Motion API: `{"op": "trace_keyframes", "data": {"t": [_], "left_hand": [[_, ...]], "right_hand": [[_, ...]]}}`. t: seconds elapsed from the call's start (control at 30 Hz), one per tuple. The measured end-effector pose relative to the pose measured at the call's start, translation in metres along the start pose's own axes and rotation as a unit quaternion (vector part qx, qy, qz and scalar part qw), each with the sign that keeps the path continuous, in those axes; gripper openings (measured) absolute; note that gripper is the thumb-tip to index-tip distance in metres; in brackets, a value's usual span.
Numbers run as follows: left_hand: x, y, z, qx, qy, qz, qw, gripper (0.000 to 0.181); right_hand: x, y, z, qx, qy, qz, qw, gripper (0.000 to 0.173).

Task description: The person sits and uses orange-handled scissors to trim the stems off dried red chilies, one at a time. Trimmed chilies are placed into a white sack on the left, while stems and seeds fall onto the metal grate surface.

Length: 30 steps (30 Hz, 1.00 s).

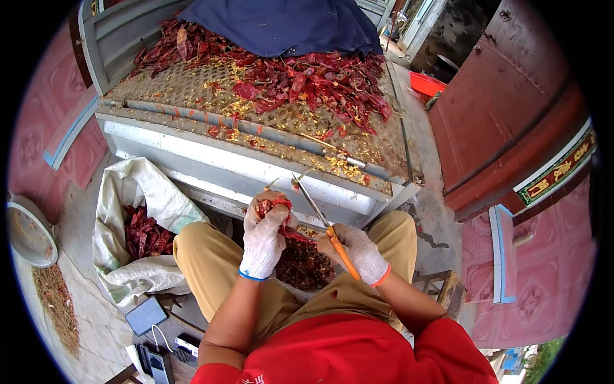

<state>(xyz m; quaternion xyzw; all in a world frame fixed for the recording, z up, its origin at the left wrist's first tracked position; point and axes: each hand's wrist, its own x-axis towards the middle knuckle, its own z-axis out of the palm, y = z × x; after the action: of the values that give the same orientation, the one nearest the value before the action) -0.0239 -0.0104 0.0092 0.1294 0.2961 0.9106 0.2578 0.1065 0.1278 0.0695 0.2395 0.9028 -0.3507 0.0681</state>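
Observation:
My left hand (263, 235), in a soiled white knit glove with a blue cuff, grips a dried red chili pepper (268, 207). Its fingers hide part of the pepper, and red skin hangs down on the thumb side. A gloved right hand of mine (357, 252), orange at the cuff, holds scissors with orange handles (339, 247). The blades (312, 201) point up and away, to the right of the pepper and apart from it. A green chili stem (296, 182) shows at the blade tips. Between my knees lies a dark heap of chili scraps and seeds (307, 264).
Ahead stands a metal truck bed (192, 96) bearing dried chilies (297, 86), scattered seeds and a dark blue cloth (288, 24). A woven sack (139, 177) with chilies stands left. Electronic devices (158, 362) rest on a bench at lower left. A red metal door (499, 96) stands right.

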Motion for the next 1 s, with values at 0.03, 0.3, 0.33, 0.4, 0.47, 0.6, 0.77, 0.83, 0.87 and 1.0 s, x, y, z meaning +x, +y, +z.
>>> {"op": "trace_keyframes", "data": {"t": [0.03, 0.3, 0.33, 0.4, 0.47, 0.6, 0.77, 0.83, 0.87, 1.0], "left_hand": [[0.000, -0.001, 0.001, 0.014, 0.000, -0.006, 1.000, 0.019], [0.006, -0.007, -0.013, -0.041, 0.034, -0.013, 0.998, 0.014], [0.007, -0.009, -0.016, -0.057, 0.036, -0.021, 0.998, 0.013], [0.009, -0.012, -0.025, -0.078, 0.013, -0.042, 0.996, 0.010], [0.008, -0.019, -0.033, -0.094, 0.016, -0.072, 0.993, 0.023], [0.007, -0.019, -0.025, -0.097, 0.001, -0.093, 0.991, 0.022], [0.004, -0.015, -0.035, -0.123, -0.020, -0.123, 0.985, 0.020], [0.003, -0.014, -0.035, -0.131, -0.023, -0.122, 0.984, 0.023], [0.003, -0.013, -0.033, -0.129, -0.025, -0.124, 0.984, 0.023], [0.005, -0.012, -0.044, -0.176, -0.039, -0.126, 0.976, 0.028]], "right_hand": [[-0.005, 0.002, 0.000, -0.054, -0.005, 0.006, 0.999, 0.063], [-0.037, 0.009, -0.058, -0.286, -0.030, -0.012, 0.958, 0.054], [-0.037, 0.010, -0.069, -0.290, -0.012, -0.018, 0.957, 0.054], [-0.026, -0.003, -0.095, -0.266, 0.043, -0.020, 0.963, 0.050], [-0.003, -0.027, -0.112, -0.225, 0.113, -0.015, 0.968, 0.043], [0.088, -0.058, -0.119, -0.191, 0.269, -0.126, 0.936, 0.037], [0.169, -0.102, -0.116, -0.350, 0.167, -0.261, 0.884, 0.027], [0.195, -0.094, -0.115, -0.371, 0.150, -0.282, 0.872, 0.027], [0.203, -0.088, -0.117, -0.381, 0.143, -0.289, 0.866, 0.026], [0.190, -0.106, -0.127, -0.296, 0.127, -0.280, 0.904, 0.022]]}}
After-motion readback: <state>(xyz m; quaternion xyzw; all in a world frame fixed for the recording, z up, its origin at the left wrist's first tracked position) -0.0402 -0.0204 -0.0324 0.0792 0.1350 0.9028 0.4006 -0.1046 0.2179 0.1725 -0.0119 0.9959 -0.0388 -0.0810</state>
